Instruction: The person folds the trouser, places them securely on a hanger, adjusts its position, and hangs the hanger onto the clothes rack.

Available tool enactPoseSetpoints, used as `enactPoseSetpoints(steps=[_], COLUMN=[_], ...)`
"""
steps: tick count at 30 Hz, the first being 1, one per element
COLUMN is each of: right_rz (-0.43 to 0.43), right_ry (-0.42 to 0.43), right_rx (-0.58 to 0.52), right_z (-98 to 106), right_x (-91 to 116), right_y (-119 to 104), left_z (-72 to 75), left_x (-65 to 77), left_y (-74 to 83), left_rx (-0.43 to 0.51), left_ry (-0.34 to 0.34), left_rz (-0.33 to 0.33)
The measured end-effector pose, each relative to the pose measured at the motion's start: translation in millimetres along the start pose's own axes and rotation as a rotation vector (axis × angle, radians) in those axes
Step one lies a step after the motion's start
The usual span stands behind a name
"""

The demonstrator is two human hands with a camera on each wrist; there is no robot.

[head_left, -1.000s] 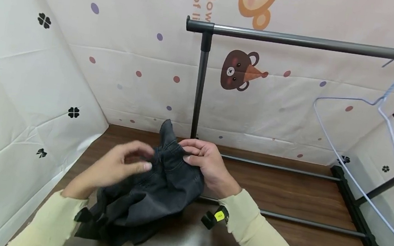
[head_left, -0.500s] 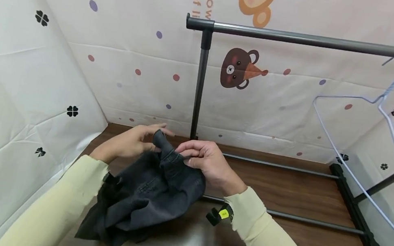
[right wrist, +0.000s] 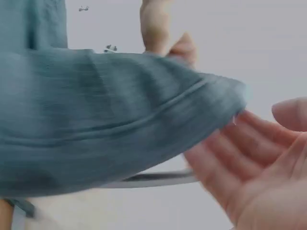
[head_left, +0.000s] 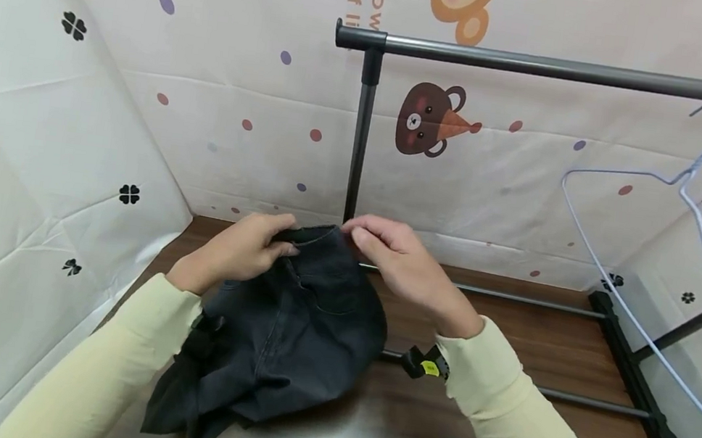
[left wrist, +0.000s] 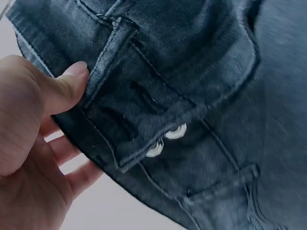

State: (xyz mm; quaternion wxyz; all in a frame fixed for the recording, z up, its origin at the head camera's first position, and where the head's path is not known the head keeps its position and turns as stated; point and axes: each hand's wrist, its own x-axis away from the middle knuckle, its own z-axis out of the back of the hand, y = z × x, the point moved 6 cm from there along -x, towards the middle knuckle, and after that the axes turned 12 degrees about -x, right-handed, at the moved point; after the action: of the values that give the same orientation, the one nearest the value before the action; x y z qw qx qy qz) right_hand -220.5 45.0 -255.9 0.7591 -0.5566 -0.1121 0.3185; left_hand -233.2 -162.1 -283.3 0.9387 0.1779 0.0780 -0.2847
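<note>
Dark grey jeans [head_left: 306, 316] hang bunched from the waist, their lower part on the floor. My left hand [head_left: 238, 253] pinches the left side of the waistband, thumb outside and fingers behind the cloth. Two white buttons [left wrist: 165, 139] show at the fly in the left wrist view. At the waistband's right corner is my right hand [head_left: 413, 270]; in the right wrist view its fingers [right wrist: 249, 148] lie straight against the denim edge, with the thumb held apart. That view is blurred.
A dark metal clothes rack [head_left: 541, 65] stands behind and to the right. From its top bar hangs a pale lilac wire hanger [head_left: 646, 175]. Brown wood-look flooring [head_left: 526, 343] lies below, and printed white sheets [head_left: 34, 173] line the sides and back.
My left hand has moved up from over the jeans and taken hold of the waistband. My right hand has loosened its pinch and shifted right and up. The waistband is now spread straighter.
</note>
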Motion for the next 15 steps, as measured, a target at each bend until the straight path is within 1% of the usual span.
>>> enactPoseSetpoints(steps=[2,4,6,8,10,12,14,15], right_rz=[-0.033,-0.052,-0.045,0.035,0.119,0.203,0.28,0.312], right_ry=[0.018,0.034,0.044,0.088,0.136,0.164,0.179,0.182], right_rx=[0.18,0.369,0.455,0.453,0.446,0.432,0.415,0.398], right_z=[-5,-11,-15,-14,-11,-8,-7,-6], right_x=[-3,-6,-7,-4,1,8,14,16], right_y=[-10,-13,-12,-12,-12,-14,-17,-18], left_z=[1.8,3.6,4.4,3.3,-0.5,-7.0,-16.0,-21.2], left_x=[-3.4,-5.3,-5.4,-5.0,-3.1,1.1,7.9,12.9], left_y=[10.6,18.1,20.0,14.1,-1.0,-23.1,-48.2,-61.3], left_rx=[-0.035,-0.055,-0.05,-0.031,-0.003,0.031,0.094,0.127], left_ry=[0.014,0.031,0.022,-0.002,-0.051,-0.114,-0.181,-0.218], left_rz=[-0.02,-0.035,-0.032,-0.018,0.023,0.093,0.185,0.25])
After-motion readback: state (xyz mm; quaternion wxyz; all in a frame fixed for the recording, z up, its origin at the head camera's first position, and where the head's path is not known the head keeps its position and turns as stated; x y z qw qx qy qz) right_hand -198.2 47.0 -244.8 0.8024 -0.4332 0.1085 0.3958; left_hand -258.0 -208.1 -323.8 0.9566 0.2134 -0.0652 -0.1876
